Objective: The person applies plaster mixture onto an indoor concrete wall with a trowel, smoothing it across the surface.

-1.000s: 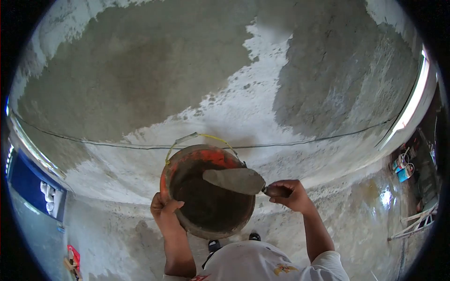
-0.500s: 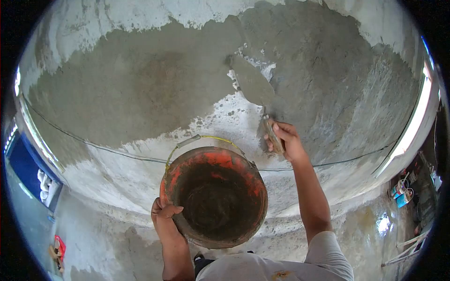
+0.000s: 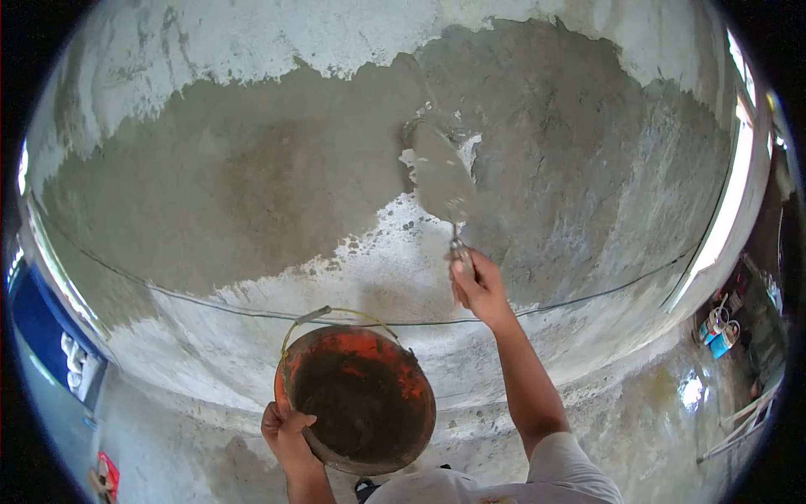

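My right hand is closed round the handle of a trowel, its blade against the wall over the edge of the wet grey plaster. A whitish patch of wall shows below and beside the blade. My left hand grips the left rim of an orange bucket, thumb over the edge. Dark mortar coats the inside of the bucket, which is tilted towards me. Its wire handle stands up at the far side.
A thin cable runs across the wall behind the bucket. Two small buckets stand on the floor at the right, near pale bars. A red object lies at the lower left.
The trowel and my right hand have moved left and slightly down in view, and the blade is more upright. The bucket and my left hand are lower, and the bucket is further left.
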The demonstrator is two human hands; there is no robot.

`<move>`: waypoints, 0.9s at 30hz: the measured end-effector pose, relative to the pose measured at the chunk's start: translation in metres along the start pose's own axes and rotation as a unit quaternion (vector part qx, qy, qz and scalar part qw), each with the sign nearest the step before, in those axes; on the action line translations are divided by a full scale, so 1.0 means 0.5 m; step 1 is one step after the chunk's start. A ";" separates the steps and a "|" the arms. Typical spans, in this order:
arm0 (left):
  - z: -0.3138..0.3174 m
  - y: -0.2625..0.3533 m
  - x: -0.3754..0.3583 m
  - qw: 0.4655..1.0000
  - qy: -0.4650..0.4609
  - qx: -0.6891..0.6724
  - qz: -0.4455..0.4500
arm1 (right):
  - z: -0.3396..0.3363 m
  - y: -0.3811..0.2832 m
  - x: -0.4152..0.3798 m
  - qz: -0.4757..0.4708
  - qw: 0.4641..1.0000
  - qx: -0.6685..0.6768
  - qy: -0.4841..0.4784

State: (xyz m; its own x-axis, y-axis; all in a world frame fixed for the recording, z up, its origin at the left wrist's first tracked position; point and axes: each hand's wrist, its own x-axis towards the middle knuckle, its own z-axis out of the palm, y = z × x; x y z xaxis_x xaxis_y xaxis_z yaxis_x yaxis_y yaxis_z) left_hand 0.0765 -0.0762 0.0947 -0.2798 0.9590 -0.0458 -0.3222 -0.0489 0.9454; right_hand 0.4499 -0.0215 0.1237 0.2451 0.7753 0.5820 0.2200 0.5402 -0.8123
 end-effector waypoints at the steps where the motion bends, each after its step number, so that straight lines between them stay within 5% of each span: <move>1: -0.015 -0.005 0.010 1.000 -0.007 0.003 0.003 | 0.022 -0.018 0.021 -0.002 1.000 0.001 0.008; 4: -0.066 -0.033 0.051 0.999 0.004 0.002 0.045 | 0.078 -0.047 0.076 -0.049 0.993 -0.099 0.038; 8: -0.129 -0.039 0.101 0.999 -0.004 -0.037 0.039 | 0.097 0.018 0.110 -0.019 0.995 -0.051 0.089; 10: -0.145 -0.024 0.107 0.998 -0.005 -0.050 0.030 | 0.085 0.060 0.099 -0.003 0.979 0.049 0.198; 14: -0.179 -0.006 0.124 0.997 0.011 -0.025 0.078 | 0.092 0.083 0.029 0.022 0.968 0.124 0.215; 22: -0.212 -0.020 0.161 0.993 0.018 0.048 0.106 | 0.154 -0.016 0.128 -0.016 0.992 -0.001 0.122; 25: -0.198 -0.010 0.144 0.997 0.052 0.003 0.054 | 0.139 0.021 0.127 -0.014 0.982 0.025 0.185; 27: -0.223 -0.038 0.160 0.992 0.022 0.021 0.122 | 0.135 0.077 0.083 -0.011 0.976 0.060 0.209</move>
State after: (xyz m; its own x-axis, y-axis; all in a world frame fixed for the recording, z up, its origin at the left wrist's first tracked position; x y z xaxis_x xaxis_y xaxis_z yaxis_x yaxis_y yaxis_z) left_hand -0.0403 -0.0296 0.0370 -0.3839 0.9070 0.1733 -0.2017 -0.2655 0.9428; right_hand 0.4047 0.0537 0.1142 0.6105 0.5753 0.5444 0.1241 0.6094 -0.7831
